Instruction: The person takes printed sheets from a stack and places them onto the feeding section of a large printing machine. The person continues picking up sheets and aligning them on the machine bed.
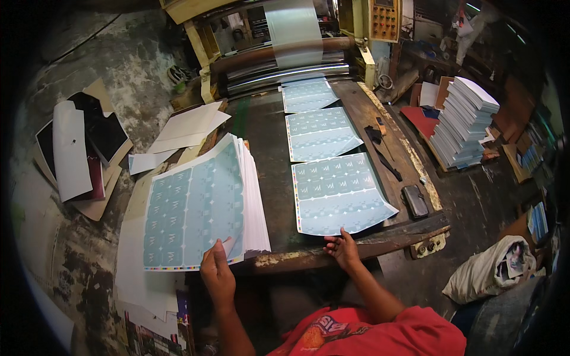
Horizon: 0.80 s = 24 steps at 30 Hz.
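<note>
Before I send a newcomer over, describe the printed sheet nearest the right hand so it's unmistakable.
Find the shiny rollers at the far end of the dark table. A line of pale blue-green sheets runs from them toward the near edge. Pick the last sheet; it alone lies at the right hand.

Sheets (341, 193): brightly lit, fairly sharp
Rollers (285, 76): streaked with glare
Table (269, 157): edge bowed by lens
Floor (139, 77): fades into black rim
Back corner (430, 53): dim, perhaps blurred
</note>
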### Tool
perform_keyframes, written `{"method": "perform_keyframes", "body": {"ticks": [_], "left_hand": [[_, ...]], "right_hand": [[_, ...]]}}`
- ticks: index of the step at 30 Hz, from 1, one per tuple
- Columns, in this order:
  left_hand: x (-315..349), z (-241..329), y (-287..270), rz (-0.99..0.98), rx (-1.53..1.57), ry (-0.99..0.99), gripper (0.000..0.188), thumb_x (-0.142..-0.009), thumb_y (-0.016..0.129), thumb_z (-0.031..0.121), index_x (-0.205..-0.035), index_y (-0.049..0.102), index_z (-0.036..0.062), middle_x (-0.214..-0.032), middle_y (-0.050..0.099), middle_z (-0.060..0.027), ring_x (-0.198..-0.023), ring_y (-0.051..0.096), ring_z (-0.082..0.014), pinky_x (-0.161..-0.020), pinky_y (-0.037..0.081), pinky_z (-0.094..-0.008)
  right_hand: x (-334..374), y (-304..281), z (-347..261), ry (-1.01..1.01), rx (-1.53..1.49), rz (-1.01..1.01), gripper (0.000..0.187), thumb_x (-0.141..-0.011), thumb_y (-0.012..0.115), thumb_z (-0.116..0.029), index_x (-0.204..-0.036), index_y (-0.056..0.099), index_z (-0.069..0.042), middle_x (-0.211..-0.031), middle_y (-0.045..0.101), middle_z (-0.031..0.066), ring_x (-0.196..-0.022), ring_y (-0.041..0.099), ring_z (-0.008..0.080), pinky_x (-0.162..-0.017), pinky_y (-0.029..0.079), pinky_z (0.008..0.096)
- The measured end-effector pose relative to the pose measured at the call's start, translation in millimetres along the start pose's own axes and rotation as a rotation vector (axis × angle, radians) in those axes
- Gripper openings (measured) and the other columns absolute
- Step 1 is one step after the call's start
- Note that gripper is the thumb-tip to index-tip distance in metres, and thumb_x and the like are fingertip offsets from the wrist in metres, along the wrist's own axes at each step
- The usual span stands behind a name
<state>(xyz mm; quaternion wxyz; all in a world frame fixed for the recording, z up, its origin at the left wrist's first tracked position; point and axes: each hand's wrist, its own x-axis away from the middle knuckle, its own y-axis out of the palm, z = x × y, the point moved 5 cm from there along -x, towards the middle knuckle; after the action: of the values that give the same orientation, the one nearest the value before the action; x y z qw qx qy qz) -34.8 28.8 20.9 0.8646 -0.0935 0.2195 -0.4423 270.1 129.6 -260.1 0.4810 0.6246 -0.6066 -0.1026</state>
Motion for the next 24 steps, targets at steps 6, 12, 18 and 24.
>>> {"method": "perform_keyframes", "body": {"ticks": [6,12,18,24], "left_hand": [[-15.5,-22.0,-33.3,0.339,0.812,-0.190,0.061,-0.100,0.051,0.043,-0.131,0.048,-0.0094,-0.133,0.053,-0.0177,-0.124,0.050,-0.0240,-0.108,0.034,-0.0367],[-2.4,-17.0,-48.2,0.470,0.961,0.033,0.064,-0.101,0.048,0.044,-0.142,0.036,-0.0038,-0.146,0.041,-0.0140,-0.135,0.039,-0.0249,-0.115,0.027,-0.0395],[5.3,-16.0,-53.7,0.612,0.772,0.043,0.061,-0.102,0.042,0.045,-0.136,0.046,-0.0062,-0.140,0.049,-0.0149,-0.130,0.044,-0.0270,-0.113,0.029,-0.0403],[44.5,53.0,1.6,-0.130,-0.057,0.648,0.042,-0.103,0.039,0.036,-0.100,0.072,0.0092,-0.104,0.072,-0.0067,-0.100,0.065,-0.0270,-0.106,0.033,-0.0483]], "right_hand": [[15.1,15.5,-5.9,-0.151,0.028,0.142,0.059,-0.096,0.052,-0.043,-0.143,0.029,-0.017,-0.109,0.063,0.0112,-0.081,0.060,0.0188,-0.080,0.053,0.0412],[31.9,12.1,-8.8,-0.095,0.068,0.119,0.064,-0.096,0.053,-0.038,-0.149,0.027,-0.013,-0.118,0.063,0.0113,-0.088,0.061,0.0184,-0.081,0.053,0.0401],[48.8,29.9,-15.8,-0.020,0.113,-0.089,0.057,-0.096,0.054,-0.034,-0.142,0.041,-0.003,-0.114,0.065,0.0108,-0.088,0.063,0.0169,-0.080,0.054,0.0361],[108.4,108.9,-52.2,-0.032,0.137,-0.509,0.069,-0.091,0.061,-0.038,-0.144,0.036,-0.001,-0.126,0.059,0.0149,-0.098,0.063,0.0209,-0.091,0.050,0.0379]]}}
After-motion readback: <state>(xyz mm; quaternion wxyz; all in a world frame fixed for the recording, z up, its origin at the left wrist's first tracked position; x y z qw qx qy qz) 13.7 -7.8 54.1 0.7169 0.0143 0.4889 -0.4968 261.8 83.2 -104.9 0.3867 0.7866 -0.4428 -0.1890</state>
